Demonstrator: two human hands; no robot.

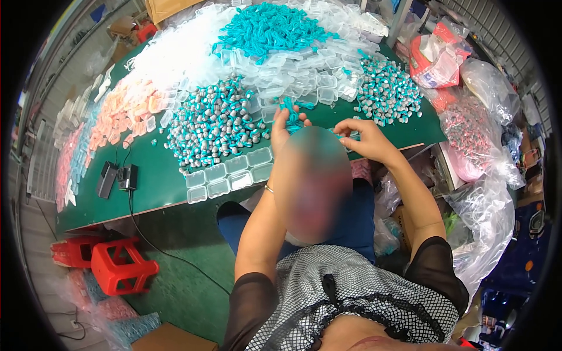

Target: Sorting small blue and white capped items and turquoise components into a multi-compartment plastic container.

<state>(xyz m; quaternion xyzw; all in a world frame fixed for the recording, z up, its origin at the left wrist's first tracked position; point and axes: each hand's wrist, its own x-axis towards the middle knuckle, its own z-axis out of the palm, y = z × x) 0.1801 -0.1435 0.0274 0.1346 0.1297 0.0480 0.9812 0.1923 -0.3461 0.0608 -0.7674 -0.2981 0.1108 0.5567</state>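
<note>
My left hand point(280, 128) is raised over the near edge of the green table, its fingers curled round a bunch of teal cords point(291, 110). To the right, my right hand point(370, 139) has thumb and index finger brought together; whatever is between them is too small to make out. A blurred patch covers part of the space between the hands. Left of my left hand, clear plastic boxes point(215, 172) lie in two rows along the table edge. Beyond them is a heap of small grey-and-teal pieces point(211, 117) with teal cords.
Teal cords point(269, 26) are heaped on clear plastic boxes point(316, 73) at the back. Another grey-and-teal heap point(389, 88) is at right. Peach pieces point(132, 111) and a black device point(127, 176) with a cable lie left. Red stools point(120, 266) stand below; plastic bags point(468, 134) crowd the right.
</note>
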